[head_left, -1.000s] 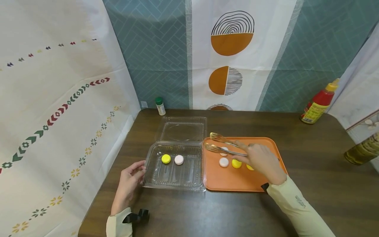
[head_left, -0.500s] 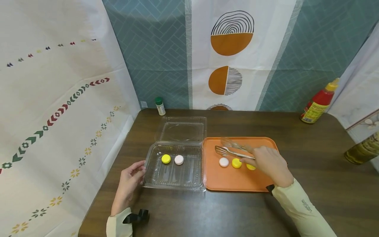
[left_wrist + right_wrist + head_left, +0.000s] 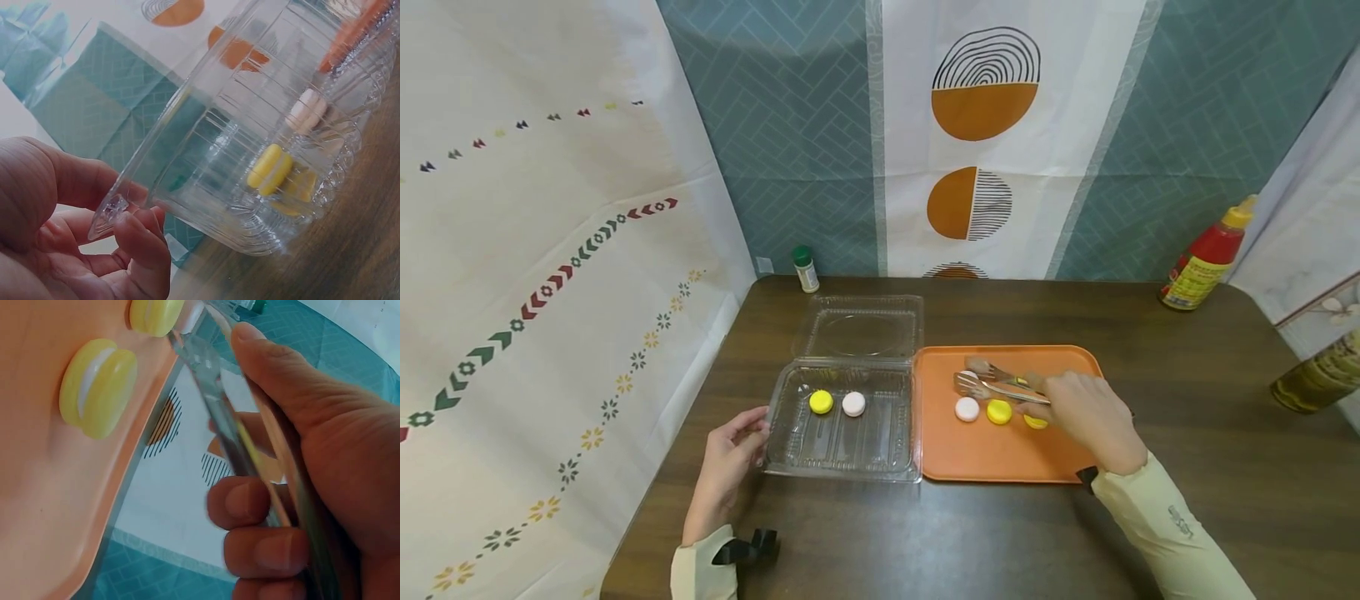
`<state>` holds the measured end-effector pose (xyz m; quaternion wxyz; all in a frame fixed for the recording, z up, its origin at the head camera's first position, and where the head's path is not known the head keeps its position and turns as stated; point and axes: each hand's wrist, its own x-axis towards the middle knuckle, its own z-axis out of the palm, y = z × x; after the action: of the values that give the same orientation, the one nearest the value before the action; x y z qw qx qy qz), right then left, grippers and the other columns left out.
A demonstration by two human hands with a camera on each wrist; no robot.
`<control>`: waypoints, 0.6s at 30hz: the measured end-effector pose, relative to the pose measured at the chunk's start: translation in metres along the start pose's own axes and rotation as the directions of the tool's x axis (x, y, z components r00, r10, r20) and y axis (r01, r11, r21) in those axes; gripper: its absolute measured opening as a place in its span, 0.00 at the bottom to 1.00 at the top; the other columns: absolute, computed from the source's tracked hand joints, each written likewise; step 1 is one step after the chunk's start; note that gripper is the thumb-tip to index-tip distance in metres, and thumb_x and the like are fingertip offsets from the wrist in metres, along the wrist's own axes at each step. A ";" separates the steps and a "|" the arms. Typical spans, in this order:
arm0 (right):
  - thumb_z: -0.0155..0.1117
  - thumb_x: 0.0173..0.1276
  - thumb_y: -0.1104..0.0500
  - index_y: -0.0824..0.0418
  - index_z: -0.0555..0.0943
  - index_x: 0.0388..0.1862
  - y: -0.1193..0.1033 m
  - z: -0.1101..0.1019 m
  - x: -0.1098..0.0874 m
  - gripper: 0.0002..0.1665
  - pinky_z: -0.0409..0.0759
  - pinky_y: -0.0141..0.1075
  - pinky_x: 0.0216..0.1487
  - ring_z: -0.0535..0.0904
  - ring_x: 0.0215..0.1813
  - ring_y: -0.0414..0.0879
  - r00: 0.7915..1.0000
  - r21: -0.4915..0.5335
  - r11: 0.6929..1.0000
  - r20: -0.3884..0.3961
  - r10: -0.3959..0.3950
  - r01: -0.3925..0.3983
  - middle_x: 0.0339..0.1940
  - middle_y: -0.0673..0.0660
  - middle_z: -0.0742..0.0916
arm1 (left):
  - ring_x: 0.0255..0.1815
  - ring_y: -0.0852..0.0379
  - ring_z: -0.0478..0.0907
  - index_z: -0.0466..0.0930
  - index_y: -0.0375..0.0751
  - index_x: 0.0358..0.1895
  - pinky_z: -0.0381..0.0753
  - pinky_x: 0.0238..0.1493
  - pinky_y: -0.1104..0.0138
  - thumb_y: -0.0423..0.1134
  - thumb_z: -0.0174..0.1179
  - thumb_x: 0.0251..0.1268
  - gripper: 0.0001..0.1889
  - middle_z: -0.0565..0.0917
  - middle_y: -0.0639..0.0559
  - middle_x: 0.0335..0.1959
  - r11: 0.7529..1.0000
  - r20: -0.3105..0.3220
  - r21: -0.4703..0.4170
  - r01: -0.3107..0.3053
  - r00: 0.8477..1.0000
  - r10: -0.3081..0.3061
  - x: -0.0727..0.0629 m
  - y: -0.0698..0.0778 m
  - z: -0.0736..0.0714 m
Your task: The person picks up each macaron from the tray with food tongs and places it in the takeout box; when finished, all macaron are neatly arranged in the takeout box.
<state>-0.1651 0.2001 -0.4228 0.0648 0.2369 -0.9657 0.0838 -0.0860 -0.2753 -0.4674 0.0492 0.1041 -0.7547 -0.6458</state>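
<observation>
The right hand (image 3: 1086, 418) has drawn its gripped silvery metal tongs (image 3: 1011, 394) over the round white macaron (image 3: 968, 376) at ten o'clock on the orange rectangular tray (image 3: 992, 458), apparently aligned for grasping; the left hand (image 3: 730, 450) pinches the clear plastic container (image 3: 868, 454).

- head: high, well back, facing forward and down over the counter (image 3: 880, 542).
- left wrist: close, tilted, facing the side of the clear box (image 3: 850, 450); box shared with head.
- right wrist: close, tilted, along the tongs (image 3: 219, 409); orange tray (image 3: 985, 458) shared with head.
</observation>
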 end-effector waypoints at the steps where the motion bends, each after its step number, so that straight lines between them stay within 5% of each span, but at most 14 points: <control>1: 0.77 0.58 0.42 0.51 0.84 0.36 0.000 0.000 0.000 0.18 0.64 0.37 0.16 0.64 0.16 0.42 1.000 -0.004 1.000 -0.012 -0.005 0.005 0.12 0.44 0.69 | 0.26 0.60 0.72 0.75 0.21 0.61 0.73 0.24 0.72 0.20 0.53 0.70 0.18 0.78 0.39 0.40 1.000 0.000 0.000 -0.001 1.000 0.001 0.000 0.000 0.000; 11: 0.75 0.60 0.40 0.52 0.85 0.54 -0.007 0.006 0.001 0.27 0.51 0.35 0.15 0.57 0.13 0.41 0.989 -0.046 0.998 -0.141 -0.040 0.034 0.11 0.43 0.58 | 0.26 0.60 0.71 0.75 0.20 0.60 0.72 0.24 0.72 0.19 0.52 0.69 0.17 0.77 0.38 0.40 1.000 -0.004 -0.003 -0.001 1.000 0.001 -0.001 0.000 0.000; 18: 0.74 0.60 0.40 0.53 0.85 0.57 -0.010 0.010 0.004 0.29 0.51 0.34 0.14 0.54 0.12 0.41 0.969 -0.061 0.995 -0.229 -0.097 0.085 0.11 0.43 0.56 | 0.26 0.60 0.72 0.76 0.20 0.60 0.73 0.24 0.72 0.19 0.52 0.69 0.17 0.77 0.37 0.40 1.000 -0.003 0.002 -0.011 1.000 0.011 -0.001 0.000 0.000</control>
<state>-0.1652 0.1877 -0.4310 0.1866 0.2677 -0.9416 0.0830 -0.0848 -0.2746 -0.4673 0.0539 0.1008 -0.7560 -0.6445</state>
